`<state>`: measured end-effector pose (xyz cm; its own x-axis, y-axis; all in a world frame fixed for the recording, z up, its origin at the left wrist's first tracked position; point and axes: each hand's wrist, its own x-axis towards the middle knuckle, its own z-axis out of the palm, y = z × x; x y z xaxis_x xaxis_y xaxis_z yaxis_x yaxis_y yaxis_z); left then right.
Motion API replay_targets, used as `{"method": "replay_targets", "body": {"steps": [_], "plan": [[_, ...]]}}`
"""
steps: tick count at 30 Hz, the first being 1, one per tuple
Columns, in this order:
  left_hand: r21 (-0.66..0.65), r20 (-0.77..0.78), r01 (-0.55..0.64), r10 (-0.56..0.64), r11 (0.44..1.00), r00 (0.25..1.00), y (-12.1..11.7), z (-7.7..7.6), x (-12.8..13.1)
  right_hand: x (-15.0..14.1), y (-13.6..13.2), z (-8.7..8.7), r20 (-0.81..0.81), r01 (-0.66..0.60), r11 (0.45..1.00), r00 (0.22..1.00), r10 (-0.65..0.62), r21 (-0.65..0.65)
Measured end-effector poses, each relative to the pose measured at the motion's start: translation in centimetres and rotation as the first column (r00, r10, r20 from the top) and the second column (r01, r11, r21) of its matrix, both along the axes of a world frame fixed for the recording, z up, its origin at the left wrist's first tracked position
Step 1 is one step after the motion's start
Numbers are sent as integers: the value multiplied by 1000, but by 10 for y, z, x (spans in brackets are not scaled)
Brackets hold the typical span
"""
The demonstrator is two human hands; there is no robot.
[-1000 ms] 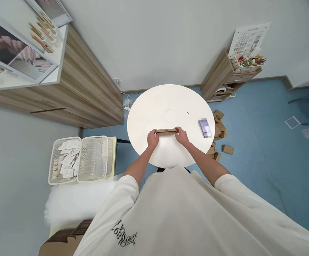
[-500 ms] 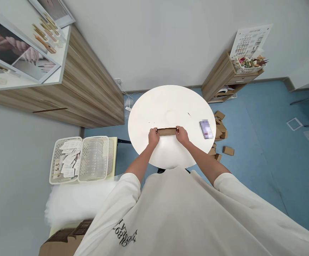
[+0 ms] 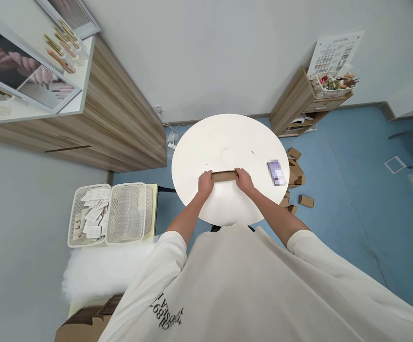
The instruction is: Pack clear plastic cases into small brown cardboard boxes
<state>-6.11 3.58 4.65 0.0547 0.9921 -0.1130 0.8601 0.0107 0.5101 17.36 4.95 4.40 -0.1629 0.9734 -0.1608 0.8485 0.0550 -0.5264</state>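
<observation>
A small brown cardboard box (image 3: 224,176) rests on the round white table (image 3: 228,133), its long side facing me. My left hand (image 3: 205,182) is closed round the box's left end, and my right hand (image 3: 242,179) grips the right end. A dark line runs along the box's top edge; its inside is hidden from me. To the right on the tabletop lies a purple, pixelated flat object (image 3: 276,172), apart from both hands.
Several cardboard boxes (image 3: 295,172) lie on the floor right of the table. Left stand two white baskets, one with packets (image 3: 94,213), one with clear plastic pieces (image 3: 126,211). White wrapping material (image 3: 99,270) lies nearer me. A wooden cabinet (image 3: 124,109) stands back left.
My left hand has shifted slightly over the left end of the box, covering more of it. My right hand stays almost in place on the other end.
</observation>
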Motion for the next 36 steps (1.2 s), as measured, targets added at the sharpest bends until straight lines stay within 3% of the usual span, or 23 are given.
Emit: {"method": "replay_targets", "body": {"steps": [9, 13, 17, 22, 26, 29, 33, 36], "plan": [[46, 12, 48, -48, 998, 999, -10, -10, -9, 3, 0, 1, 106, -87, 996, 991, 85, 14], [7, -99, 133, -132, 991, 986, -25, -14, -12, 3, -13, 2, 233, -171, 985, 958, 169, -8], [-50, -150, 131, -138, 990, 979, -46, -21, -9, 2, -31, -5, 280, -175, 983, 942, 184, -58], [-107, -101, 84, -95, 991, 990, -48, -22, -5, 1, -32, -10, 250, -137, 984, 954, 163, -118], [-147, -53, 109, -118, 983, 992, -39, -15, -2, -2, -25, -6, 238, -140, 978, 955, 175, -157], [-138, 10, 73, -72, 988, 997, -33, -11, 1, -6, -22, -1, 187, -131, 980, 970, 158, -151], [-151, 132, -8, 28, 989, 991, -34, -9, 1, -8, -26, 6, 106, -44, 991, 993, 57, -126], [-137, 219, 7, 24, 991, 975, -49, -14, -2, -4, -42, 6, 37, 7, 993, 999, -3, -115]]}}
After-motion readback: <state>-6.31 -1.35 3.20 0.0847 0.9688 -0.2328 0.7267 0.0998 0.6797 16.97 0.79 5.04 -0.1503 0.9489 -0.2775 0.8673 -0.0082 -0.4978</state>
